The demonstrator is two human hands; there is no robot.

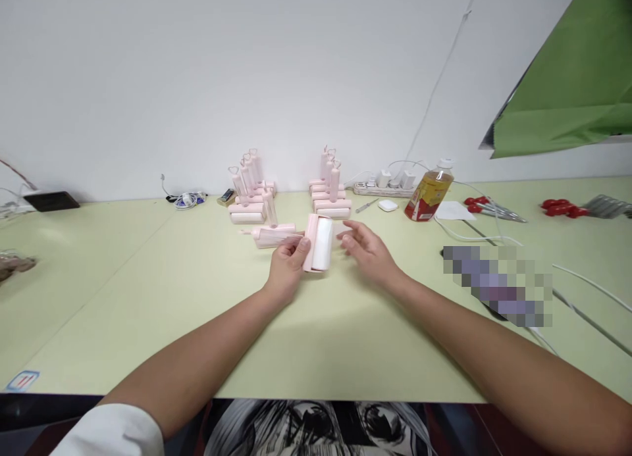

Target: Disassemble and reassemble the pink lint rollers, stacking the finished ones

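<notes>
My left hand (290, 262) is closed on a lint roller (323, 244) with a pink case and a white roll, held a little above the table, its white side turned to the right. To the right of it is my right hand (368, 251), its thumb and index finger apart and curved towards the roller. A pale, see-through patch shows between the roll and those fingertips; I cannot make out what it is. Behind my left hand another pink lint roller (273, 235) lies on its side, partly hidden by the fingers.
Two rows of pink lint rollers, left (247, 212) and right (333, 209), stand near the wall. Rightwards are a power strip (378, 190), a drink bottle (428, 191), red-handled tools (481, 206), cables and a blurred-out object (494, 285). A cable bundle (186, 199) lies left.
</notes>
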